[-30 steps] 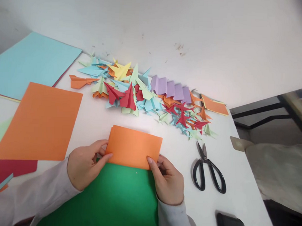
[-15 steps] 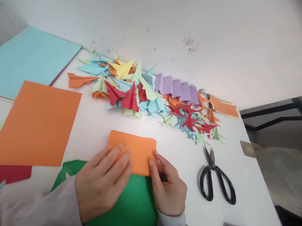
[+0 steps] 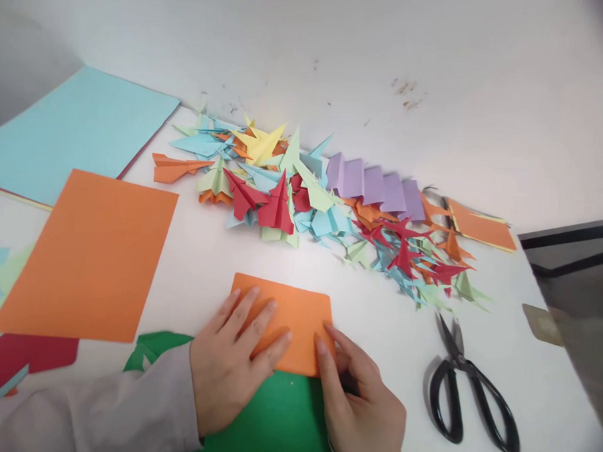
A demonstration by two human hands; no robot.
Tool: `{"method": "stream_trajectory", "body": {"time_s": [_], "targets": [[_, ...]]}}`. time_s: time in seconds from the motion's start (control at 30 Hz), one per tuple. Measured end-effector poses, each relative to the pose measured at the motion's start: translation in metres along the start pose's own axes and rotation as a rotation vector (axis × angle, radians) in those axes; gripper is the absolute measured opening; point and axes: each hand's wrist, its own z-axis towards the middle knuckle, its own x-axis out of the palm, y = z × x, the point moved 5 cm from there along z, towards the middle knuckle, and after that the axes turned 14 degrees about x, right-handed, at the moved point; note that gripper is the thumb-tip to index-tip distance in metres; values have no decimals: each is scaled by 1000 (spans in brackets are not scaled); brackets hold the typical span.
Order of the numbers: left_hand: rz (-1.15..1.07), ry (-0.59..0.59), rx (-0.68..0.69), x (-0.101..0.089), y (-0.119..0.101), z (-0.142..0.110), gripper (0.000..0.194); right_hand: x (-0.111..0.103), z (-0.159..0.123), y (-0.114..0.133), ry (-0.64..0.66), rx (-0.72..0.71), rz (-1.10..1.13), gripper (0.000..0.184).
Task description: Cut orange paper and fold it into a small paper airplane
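One folded orange paper (image 3: 305, 316) lies near the middle of the white tabletop (image 3: 202, 262) in the head view, its near edge meeting a green sheet (image 3: 273, 421). The left hand (image 3: 235, 376) rests palm down across its left part, fingers spread and grasping nothing. The right hand (image 3: 364, 402) pinches its right end, thumb on top. To the left lies a larger orange sheet (image 3: 90, 257), in front of a light blue sheet (image 3: 86, 130). Beyond the hands spreads a pile of colourful folded paper shapes (image 3: 277, 211), with pleated purple paper (image 3: 368, 185) among them. Black-handled scissors (image 3: 458, 363) lie to the right, blades slightly apart, pointing away from the person.
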Motion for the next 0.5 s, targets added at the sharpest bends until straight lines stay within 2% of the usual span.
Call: {"method": "stream_trajectory", "body": {"time_s": [0.5], "targets": [[12,-70,-69,2,-2,-5,35,0,0,-5,-14,1,-24,29]]}}
